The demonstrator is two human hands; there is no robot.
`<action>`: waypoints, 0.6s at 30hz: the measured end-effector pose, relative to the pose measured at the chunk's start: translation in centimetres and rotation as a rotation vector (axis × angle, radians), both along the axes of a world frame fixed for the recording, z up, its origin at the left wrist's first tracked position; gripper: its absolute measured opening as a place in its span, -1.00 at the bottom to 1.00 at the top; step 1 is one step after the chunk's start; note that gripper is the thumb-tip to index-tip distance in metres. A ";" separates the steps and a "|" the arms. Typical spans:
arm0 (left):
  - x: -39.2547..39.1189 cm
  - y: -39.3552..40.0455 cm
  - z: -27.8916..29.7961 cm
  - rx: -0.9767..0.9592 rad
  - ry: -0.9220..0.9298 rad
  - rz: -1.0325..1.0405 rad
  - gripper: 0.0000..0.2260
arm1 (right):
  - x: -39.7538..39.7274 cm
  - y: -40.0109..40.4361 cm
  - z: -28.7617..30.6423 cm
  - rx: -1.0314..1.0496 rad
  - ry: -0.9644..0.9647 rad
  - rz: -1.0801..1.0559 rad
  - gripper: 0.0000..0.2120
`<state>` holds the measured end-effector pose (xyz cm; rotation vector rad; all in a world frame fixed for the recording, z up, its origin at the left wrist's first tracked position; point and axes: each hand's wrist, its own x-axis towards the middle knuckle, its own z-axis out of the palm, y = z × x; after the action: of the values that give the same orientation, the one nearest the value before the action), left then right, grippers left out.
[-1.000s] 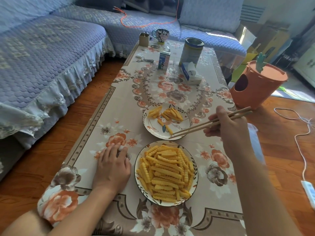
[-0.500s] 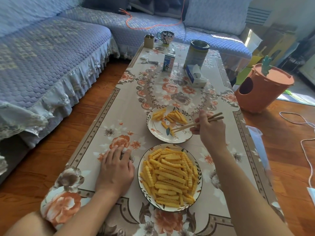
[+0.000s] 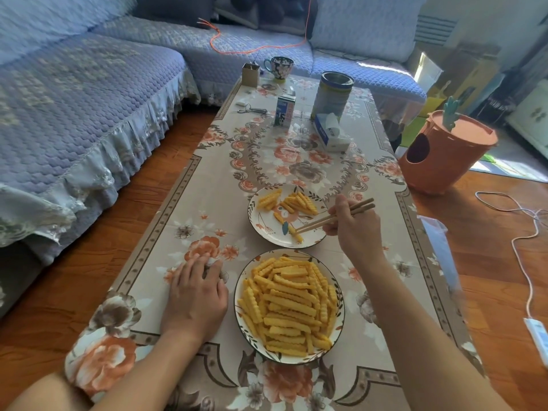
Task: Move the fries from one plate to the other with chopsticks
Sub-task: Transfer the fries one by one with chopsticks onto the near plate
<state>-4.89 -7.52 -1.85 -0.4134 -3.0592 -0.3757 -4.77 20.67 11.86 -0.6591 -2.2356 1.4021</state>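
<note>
Wood chopsticks (image 3: 335, 216), glossy plate (image 3: 326, 342)

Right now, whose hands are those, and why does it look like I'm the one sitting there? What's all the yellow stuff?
A person wears a camera on the head, so you see what they see. The left hand rests flat on the table. The right hand holds chopsticks, whose tips are at a fry on the far plate, which has few fries. The near plate is piled with fries, the yellow stuff. Farther back stand a mug, a tin, a carton and tissues.

Both forearms are bare to the frame's edge, and the left hand (image 3: 194, 298) and right hand (image 3: 354, 229) wear nothing.
</note>
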 end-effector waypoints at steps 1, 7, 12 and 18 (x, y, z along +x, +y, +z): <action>0.0 0.0 0.0 -0.002 -0.003 0.000 -0.55 | 0.1 0.2 0.2 -0.010 0.005 -0.008 -0.61; 0.0 0.0 0.1 0.000 0.009 0.000 -0.54 | 1.7 1.9 3.4 -0.143 0.042 0.074 -0.56; 0.0 0.0 0.1 -0.004 0.007 0.002 -0.55 | 2.2 1.7 4.2 -0.068 -0.027 0.195 -0.61; 0.0 -0.1 0.0 -0.006 0.004 -0.005 -0.53 | 1.7 2.3 4.4 -0.101 0.021 0.128 -0.63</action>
<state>-4.89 -7.57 -1.84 -0.4221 -3.0564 -0.3657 -3.11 22.97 16.26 -0.5392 -2.2362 1.5856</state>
